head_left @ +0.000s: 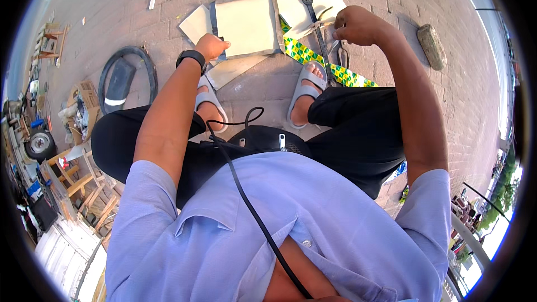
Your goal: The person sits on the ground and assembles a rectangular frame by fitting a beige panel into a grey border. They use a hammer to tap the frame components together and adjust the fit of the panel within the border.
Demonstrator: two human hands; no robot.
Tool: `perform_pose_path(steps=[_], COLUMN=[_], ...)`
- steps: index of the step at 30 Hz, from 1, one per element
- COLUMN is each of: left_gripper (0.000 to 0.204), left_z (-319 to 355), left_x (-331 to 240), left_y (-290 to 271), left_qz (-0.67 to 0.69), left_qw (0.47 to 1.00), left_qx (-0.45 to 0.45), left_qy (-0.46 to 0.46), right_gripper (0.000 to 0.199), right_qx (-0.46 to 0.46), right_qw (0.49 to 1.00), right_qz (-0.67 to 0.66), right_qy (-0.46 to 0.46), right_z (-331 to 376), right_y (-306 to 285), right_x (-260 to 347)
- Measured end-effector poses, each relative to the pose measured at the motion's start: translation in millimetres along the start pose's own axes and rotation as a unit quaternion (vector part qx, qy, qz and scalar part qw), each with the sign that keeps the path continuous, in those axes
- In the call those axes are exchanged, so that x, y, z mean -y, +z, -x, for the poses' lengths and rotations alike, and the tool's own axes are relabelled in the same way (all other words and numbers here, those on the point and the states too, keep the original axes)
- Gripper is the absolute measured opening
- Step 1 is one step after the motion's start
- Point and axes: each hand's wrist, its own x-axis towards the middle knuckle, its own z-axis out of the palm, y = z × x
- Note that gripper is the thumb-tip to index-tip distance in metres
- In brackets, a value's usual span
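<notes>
Your left hand (211,48) gripped the dark-edged panel (247,25), which lay ahead and rightward of it. Your right hand (358,26) was curled, contents unclear.

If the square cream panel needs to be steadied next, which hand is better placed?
Probably the left hand: it is at the lower-left edge of the cream panel, while the right hand is well beyond its right edge.

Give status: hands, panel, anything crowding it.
Left hand at near-left corner of cream panel. Right hand at pliers, grip unclear. Panel over pale sheets. Patterned strip by right edge.
</notes>
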Motion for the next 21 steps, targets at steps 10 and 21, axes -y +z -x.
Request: perform_pose_path(steps=[10,21], left_gripper=[0.042,0.041], left_z=[-49,-66], left_x=[34,43], left_y=[69,94], left_qz=[0.066,0.004], left_qw=[0.987,0.956], left_qx=[-0.148,-0.293], left_qy=[-0.005,-0.031], right_gripper=[0.038,0.037], right_qx=[-0.094,-0.157], right_qw=[0.931,0.873], right_qz=[-0.28,-0.346], right_qy=[0.217,0.306], right_z=[-162,-211], right_y=[210,247], right_x=[-3,11])
